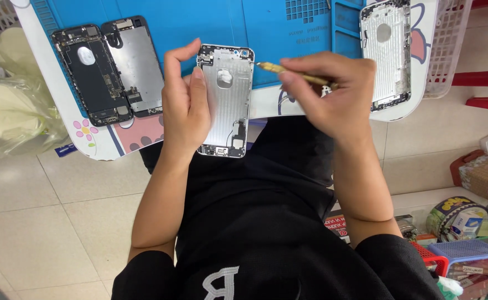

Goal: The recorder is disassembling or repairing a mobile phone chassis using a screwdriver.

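We hold a stripped silver phone rear housing [225,100] up above the near edge of the small white table [105,145], inner side facing us. The left hand [185,108] clamps it along its left edge, thumb over the rim, fingers wrapped behind. The right hand [333,97] pinches a thin brass-coloured tool [294,74] between thumb and fingertips, its tip pointing left, just beside the housing's upper right corner near the camera opening.

Step in hand, as we judge it: working at a small part or screw at that top corner. The next move seems to call for a steady tip set exactly on the spot, with the housing held still.

On the blue work mat [199,22], far left, an opened dark phone [108,72] lies with screen folded out beside its body. Far right, a second silver housing [387,53] rests partly on a white basket [449,47].

Hard to make out: the tool's tip is blurred, so we cannot tell if it touches the housing or whether it is a driver or pick. The tool's rear end hides inside the right hand. Boxes and tape rolls [455,214] at right are cut off.
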